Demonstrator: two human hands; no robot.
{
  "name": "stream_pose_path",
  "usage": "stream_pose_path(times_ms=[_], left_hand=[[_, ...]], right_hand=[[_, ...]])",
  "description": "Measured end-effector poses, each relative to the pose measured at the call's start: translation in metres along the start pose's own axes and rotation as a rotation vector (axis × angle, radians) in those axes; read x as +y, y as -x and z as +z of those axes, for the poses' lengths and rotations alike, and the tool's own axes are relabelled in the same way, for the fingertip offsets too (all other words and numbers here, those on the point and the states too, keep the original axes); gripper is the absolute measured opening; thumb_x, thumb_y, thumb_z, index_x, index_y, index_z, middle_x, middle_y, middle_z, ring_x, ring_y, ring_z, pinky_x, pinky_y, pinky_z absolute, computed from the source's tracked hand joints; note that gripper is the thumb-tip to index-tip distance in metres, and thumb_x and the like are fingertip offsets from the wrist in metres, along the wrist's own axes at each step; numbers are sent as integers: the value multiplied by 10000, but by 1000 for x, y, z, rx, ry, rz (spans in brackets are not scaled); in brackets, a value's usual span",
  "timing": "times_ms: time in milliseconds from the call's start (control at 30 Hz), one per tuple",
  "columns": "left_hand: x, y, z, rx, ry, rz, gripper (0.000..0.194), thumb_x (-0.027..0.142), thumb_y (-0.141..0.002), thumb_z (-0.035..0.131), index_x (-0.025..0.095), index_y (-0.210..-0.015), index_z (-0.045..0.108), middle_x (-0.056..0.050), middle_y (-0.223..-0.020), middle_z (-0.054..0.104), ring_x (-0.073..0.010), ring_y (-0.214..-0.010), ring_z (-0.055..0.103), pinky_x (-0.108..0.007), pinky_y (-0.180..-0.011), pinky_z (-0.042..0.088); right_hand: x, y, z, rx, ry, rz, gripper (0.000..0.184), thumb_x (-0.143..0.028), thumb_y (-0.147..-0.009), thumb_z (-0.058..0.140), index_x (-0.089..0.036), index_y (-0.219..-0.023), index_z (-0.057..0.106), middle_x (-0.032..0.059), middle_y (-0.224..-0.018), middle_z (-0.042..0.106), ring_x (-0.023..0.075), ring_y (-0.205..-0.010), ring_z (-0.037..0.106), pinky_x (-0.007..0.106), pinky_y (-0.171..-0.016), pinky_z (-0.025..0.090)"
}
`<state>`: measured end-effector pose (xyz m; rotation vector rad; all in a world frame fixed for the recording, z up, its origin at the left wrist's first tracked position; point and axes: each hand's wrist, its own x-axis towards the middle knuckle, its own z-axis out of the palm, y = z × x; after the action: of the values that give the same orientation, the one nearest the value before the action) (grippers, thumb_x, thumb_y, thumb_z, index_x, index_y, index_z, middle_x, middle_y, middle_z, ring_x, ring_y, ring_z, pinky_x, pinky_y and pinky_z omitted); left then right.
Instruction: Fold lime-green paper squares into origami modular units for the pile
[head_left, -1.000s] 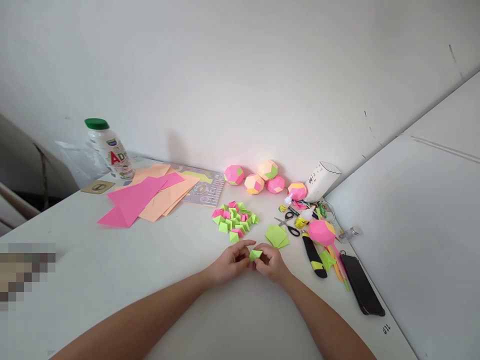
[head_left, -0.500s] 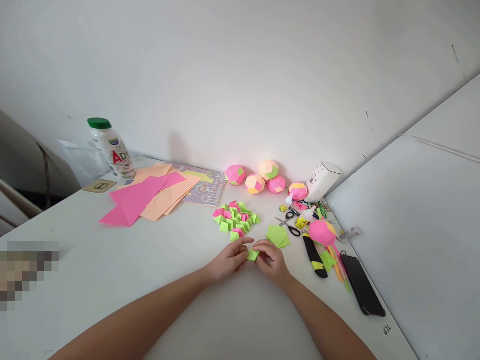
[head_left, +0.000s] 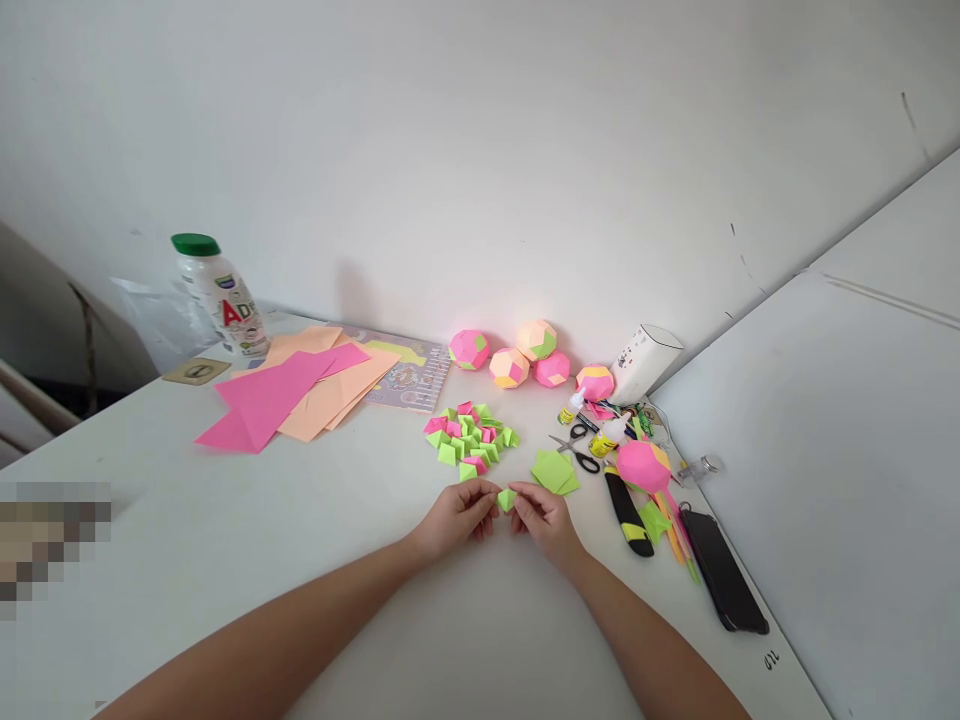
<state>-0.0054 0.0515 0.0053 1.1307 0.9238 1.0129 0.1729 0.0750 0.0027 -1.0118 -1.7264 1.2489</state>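
A small folded piece of green paper (head_left: 506, 499) is pinched between my two hands, just above the table's near middle. My left hand (head_left: 456, 520) grips its left side with thumb and forefinger. On the other side, the thumb and fingers of my right hand (head_left: 541, 520) close on its right edge. Beyond my fingers lies a heap of folded green and pink paper pieces (head_left: 469, 436). Flat green paper sheets (head_left: 553, 471) rest just past my right hand.
Scissors (head_left: 577, 448), glue bottles (head_left: 606, 437), a black-and-yellow utility knife (head_left: 628, 512) and a phone (head_left: 721, 568) lie to the right. Faceted paper balls (head_left: 537, 340) stand by the wall. Pink and peach sheets (head_left: 281, 400), a notebook (head_left: 409, 385) and a white bottle (head_left: 225, 300) are leftward.
The green paper has turned between my fingers and risen slightly. My left fingers, loose and stretched before, now pinch its left side. The heap and sheets stay put.
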Motion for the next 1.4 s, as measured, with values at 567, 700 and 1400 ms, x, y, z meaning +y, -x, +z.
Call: stream_pose_path(times_ms=[567,700,1400], left_hand=[[4,1,4,135,-26,11,301,390,-781,528,153,-965,504,-8,-643,604,-144,-592,584,-256,-511,482],[2,1,3,162,-47,66,257,378,-803,501,175,-953,449,11,-633,578,-141,-584,579,-264,-522,487],[13,35,26,-580,-1155,589,638,497,-804,457,177,-1346,352,-106,-1361,429,-295,-1270,324,-446,-1101,76]], right_hand=[[0,-4,0,-48,-67,97,228,-388,-793,576,-162,-826,567,0,-667,602,99,-501,549,234,-505,476],[0,-3,0,-34,-90,106,227,-390,-800,566,-165,-832,554,4,-672,605,102,-508,555,233,-504,472],[-13,-3,3,-11,268,-201,106,-230,-779,573,-186,-697,622,39,-741,597,167,-708,559,282,-630,459]])
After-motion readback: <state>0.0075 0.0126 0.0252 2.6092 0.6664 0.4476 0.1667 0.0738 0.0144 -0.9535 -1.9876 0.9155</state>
